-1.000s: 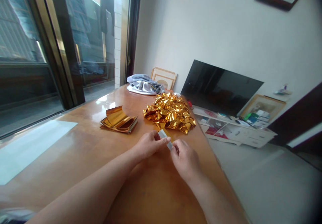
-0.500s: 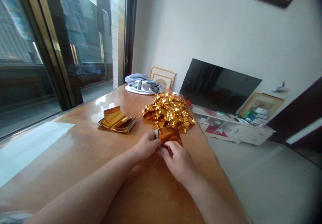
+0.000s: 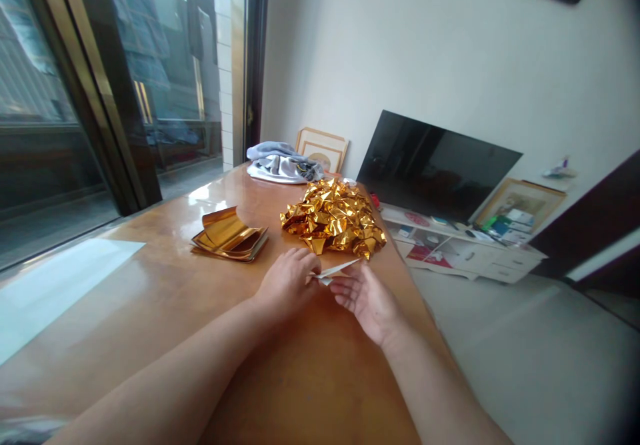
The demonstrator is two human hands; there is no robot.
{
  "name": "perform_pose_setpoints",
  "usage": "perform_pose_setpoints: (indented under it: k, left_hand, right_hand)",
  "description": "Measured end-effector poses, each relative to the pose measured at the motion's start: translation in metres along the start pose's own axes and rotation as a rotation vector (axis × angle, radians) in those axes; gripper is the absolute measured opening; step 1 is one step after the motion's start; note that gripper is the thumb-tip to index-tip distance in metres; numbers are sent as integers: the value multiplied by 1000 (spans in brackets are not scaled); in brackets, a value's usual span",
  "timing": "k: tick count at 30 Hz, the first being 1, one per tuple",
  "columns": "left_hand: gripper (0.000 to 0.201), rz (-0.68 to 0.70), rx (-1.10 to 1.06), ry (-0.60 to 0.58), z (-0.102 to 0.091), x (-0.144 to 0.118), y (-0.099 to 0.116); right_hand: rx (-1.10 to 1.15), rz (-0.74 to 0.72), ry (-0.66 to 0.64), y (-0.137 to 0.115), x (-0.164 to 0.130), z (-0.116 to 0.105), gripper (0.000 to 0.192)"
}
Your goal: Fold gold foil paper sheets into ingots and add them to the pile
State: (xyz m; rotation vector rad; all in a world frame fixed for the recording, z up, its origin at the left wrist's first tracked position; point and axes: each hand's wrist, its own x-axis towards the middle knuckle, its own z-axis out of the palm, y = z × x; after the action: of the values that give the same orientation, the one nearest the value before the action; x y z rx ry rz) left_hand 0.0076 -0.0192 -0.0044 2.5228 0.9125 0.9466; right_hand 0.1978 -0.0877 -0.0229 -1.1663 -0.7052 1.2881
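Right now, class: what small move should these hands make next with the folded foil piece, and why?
Probably the right hand should close on the folded foil piece: only the left hand pinches it, and the right fingers lie open beneath its free end.

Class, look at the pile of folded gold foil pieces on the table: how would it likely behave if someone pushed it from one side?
The gold foil pile is loose, crinkled pieces heaped unevenly, so it would probably spread rather than slide as one. The pieces look thin and hollow, so likely very light. The table looks glossy, so strays may skid easily.
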Motion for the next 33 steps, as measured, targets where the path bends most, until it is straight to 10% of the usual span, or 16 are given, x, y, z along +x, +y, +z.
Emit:
perform_pose_setpoints:
  k: [14,25,33]
  left_hand:
    - [9,202,389,-269,-3,-3,8]
    - [10,176,266,-318,9,-9,5]
    - [13,111,103,-342,9,-9,-1]
  right_hand:
    - [-394,-344,308,-7,8,-19,37]
    - [-1357,-608,-195,-14,-30,-6,20]
    - [-1422,-596,-249,-12,-27,-9,10]
